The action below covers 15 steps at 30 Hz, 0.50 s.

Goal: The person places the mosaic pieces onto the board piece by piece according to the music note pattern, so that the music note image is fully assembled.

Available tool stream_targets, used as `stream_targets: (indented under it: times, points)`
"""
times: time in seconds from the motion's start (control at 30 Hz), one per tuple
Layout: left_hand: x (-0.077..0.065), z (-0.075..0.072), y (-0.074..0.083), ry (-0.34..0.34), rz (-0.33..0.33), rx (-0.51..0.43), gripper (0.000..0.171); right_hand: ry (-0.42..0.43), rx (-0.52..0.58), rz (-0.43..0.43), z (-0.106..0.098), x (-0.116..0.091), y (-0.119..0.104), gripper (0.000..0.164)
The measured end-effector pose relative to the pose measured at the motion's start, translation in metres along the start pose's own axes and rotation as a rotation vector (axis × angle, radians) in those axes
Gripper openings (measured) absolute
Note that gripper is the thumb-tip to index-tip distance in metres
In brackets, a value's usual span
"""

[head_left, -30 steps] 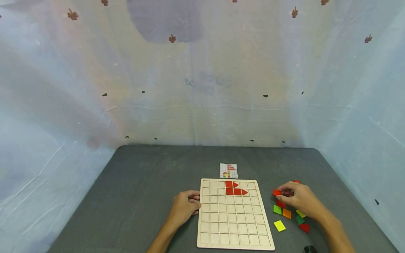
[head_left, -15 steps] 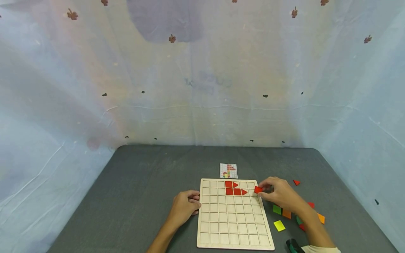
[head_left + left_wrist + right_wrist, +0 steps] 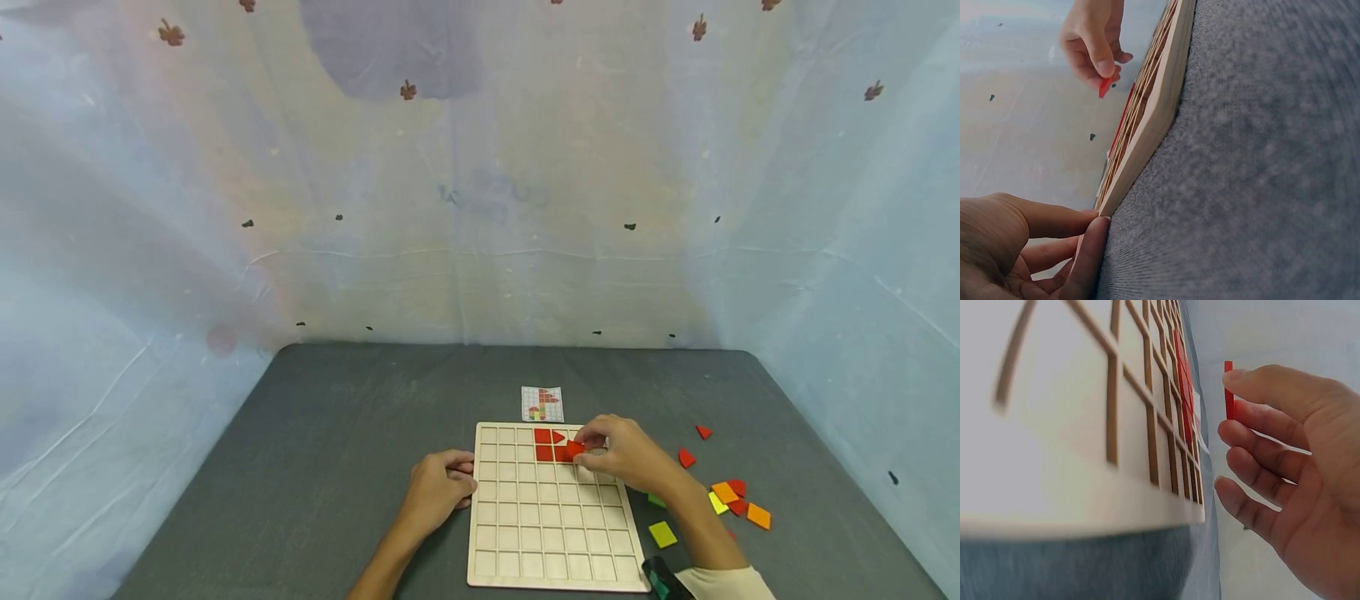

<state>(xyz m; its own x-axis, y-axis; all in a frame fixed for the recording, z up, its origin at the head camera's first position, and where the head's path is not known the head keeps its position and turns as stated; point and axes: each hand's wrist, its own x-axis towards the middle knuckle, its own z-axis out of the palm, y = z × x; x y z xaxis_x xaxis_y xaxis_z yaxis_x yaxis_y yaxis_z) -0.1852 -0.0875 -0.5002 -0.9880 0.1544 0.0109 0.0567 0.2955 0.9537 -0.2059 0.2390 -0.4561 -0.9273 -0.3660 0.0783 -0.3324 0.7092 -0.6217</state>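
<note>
My right hand [image 3: 628, 454] pinches a red square tile [image 3: 574, 450] between thumb and forefinger. It hovers over the upper part of a wooden grid board [image 3: 517, 517]. In the right wrist view the tile [image 3: 1229, 394] stands edge-on, apart from the board, with the other fingers loosely bent below. Red tiles [image 3: 542, 436] sit in the board's top two rows; the held tile overlaps the second row's end in the head view. My left hand [image 3: 437, 487] grips the board's left edge, its thumb and forefinger meeting at the wooden rim [image 3: 1125, 178] in the left wrist view.
A small printed card [image 3: 542, 404] with a coloured grid pattern lies behind the board. To the right are scattered loose tiles: a yellow square [image 3: 663, 534], an orange one [image 3: 759, 516] and several red pieces [image 3: 686, 457]. The right forearm hides part of that pile.
My right hand has carried the red square tile leftward from the loose pile to above the board, uncovering more loose pieces. The left hand has stayed at the board's edge.
</note>
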Motion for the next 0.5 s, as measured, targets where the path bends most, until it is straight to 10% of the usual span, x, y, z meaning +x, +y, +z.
stream_targets:
  times: [0.5]
  points:
    - [0.0,-0.001,-0.001,-0.005,0.019,-0.002,0.036,-0.111,0.078,-0.056,0.024,0.014,-0.015,0.022]
